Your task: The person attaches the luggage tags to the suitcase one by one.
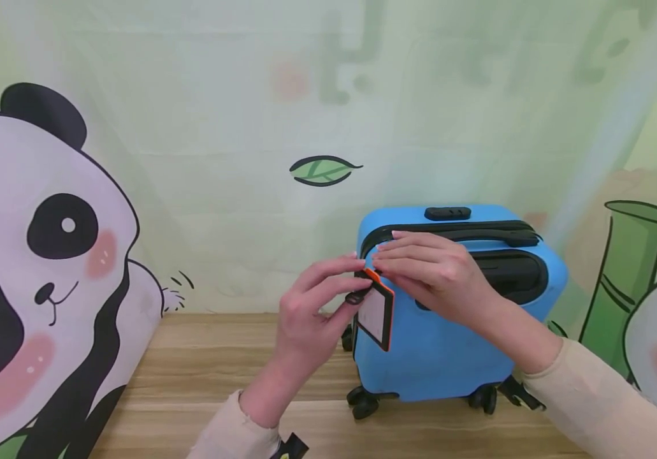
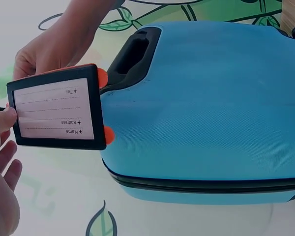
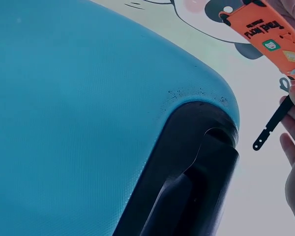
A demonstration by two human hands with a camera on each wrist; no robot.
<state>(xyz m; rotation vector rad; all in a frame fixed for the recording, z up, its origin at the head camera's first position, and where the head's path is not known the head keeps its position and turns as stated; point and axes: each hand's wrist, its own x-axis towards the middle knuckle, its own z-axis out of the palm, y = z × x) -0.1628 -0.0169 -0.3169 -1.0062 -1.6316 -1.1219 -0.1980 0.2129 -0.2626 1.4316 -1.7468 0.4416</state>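
A small blue suitcase [image 1: 448, 344] stands upright on its wheels on a wooden surface [image 1: 219, 376]. Beside its top left corner hangs an orange and black luggage tag [image 1: 375, 315], held by both hands. My right hand [image 1: 376, 258] pinches the tag's top end from over the suitcase. My left hand [image 1: 357, 280] pinches the tag's thin black strap [image 3: 275, 120] just left of it. In the left wrist view the tag [image 2: 56, 115] shows a card with Name, Address and Tel lines, next to the suitcase's black handle [image 2: 132, 54]. Its orange back [image 3: 263, 29] shows in the right wrist view.
A wall [image 1: 248, 127] painted with pandas, bamboo and a green leaf [image 1: 321, 171] rises right behind the suitcase. The wooden surface runs left and forward of the suitcase. A black telescopic handle [image 1: 448, 213] sits on the suitcase top.
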